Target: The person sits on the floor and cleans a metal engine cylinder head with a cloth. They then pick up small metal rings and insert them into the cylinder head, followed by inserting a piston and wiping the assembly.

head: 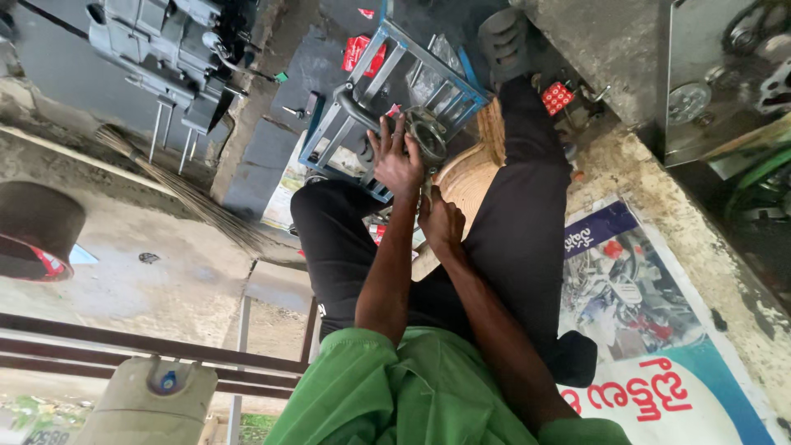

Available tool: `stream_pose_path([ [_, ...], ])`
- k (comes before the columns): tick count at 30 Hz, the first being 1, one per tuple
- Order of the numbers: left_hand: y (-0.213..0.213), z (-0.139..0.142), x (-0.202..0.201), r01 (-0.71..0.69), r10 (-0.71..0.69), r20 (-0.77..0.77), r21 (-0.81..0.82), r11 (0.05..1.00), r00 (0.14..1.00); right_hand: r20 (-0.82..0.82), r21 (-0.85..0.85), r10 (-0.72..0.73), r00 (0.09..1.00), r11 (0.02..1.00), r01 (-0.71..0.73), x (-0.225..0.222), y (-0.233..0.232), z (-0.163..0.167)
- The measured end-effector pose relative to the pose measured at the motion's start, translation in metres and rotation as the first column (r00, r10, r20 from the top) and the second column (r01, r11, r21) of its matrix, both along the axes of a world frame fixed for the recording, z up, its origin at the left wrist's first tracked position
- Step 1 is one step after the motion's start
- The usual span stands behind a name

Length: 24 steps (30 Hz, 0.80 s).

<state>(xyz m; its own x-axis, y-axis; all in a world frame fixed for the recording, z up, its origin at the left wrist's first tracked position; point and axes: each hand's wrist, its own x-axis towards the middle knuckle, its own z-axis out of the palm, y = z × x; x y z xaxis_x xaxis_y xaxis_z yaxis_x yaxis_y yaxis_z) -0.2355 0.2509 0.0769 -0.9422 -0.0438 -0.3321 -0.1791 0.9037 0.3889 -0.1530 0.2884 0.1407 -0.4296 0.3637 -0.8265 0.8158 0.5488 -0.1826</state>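
My left hand lies with its fingers spread over a round grey metal engine part and holds it against a blue metal frame. Just below it my right hand is closed around a thin metal tool that points up at the part. Both hands work between my knees, which are in black trousers. My green shirt fills the bottom of the view. Where the tool's tip meets the part is hidden by my left hand.
A round woven seat sits under my legs. A grey engine on legs stands at the upper left, a twig broom beside it. Red packets, a printed banner, a gas cylinder and a metal railing surround me.
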Motion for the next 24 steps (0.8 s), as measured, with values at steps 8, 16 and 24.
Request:
stream_pose_path([
  [8,0.003,0.006,0.001,-0.001,0.001,-0.008,0.029,1.0,1.0,0.004,0.052,0.028,1.0,0.998,-0.028,0.006,-0.002,0.003],
  [16,0.005,-0.002,0.006,0.011,-0.011,0.018,0.015,1.0,1.0,0.013,0.026,0.006,1.0,1.0,-0.007,0.015,-0.003,-0.004],
  [24,0.004,-0.007,0.005,0.023,-0.023,0.042,0.001,1.0,0.999,0.045,-0.028,-0.06,0.997,0.998,0.061,0.009,0.003,-0.005],
])
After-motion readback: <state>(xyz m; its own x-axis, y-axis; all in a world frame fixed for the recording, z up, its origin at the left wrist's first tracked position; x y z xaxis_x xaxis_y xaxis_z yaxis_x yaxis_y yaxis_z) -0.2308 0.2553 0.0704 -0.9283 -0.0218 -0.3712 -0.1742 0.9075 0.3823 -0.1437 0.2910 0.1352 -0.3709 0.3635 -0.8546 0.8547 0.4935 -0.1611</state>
